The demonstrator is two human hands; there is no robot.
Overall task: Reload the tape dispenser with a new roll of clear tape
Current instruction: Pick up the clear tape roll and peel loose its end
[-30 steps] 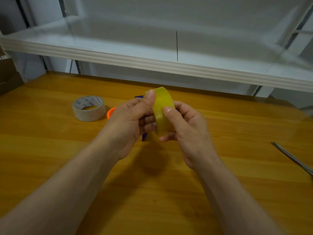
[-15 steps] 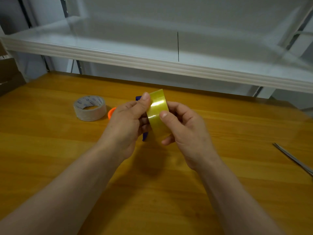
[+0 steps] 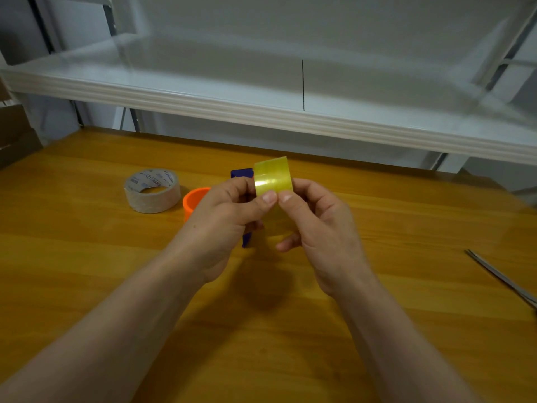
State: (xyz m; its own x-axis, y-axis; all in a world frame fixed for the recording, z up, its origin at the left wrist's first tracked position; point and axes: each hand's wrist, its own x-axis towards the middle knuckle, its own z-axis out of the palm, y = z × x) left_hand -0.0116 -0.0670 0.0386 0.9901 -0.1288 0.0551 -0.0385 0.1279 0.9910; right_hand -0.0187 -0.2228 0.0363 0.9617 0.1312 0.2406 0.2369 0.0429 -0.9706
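Head camera has you holding the glossy yellowish-clear roll of tape [image 3: 272,177] up on edge over the orange-brown wooden table [image 3: 87,271], roughly at centre frame, between both hands. Your left hand [image 3: 229,216] is closed around the roll from the 9 o'clock side, thumb pressed on the outer band; your right hand [image 3: 316,225] grips it from 3 o'clock, thumb tip beside the other thumb on the tape face, lower fingers curled beneath. By the look of it, you are feeling for the loose end, so the reload is at an early stage: the new roll is in hand but nothing is mounted yet. Behind your left hand, toward 10 o'clock, parts of a dispenser with a dark blue body [image 3: 241,173] and an orange plastic hub [image 3: 195,199] show; most of it is hidden, so I cannot tell whether its hub is bare. A beige roll of printed packing tape [image 3: 152,190] lies flat at 9 o'clock, well apart from your hands. Grey metal scissors [image 3: 502,279] lie at 4 o'clock near the table's edge. Left to do, as I judge it: free the end, seat the roll on the hub, thread the tape to the cutter.
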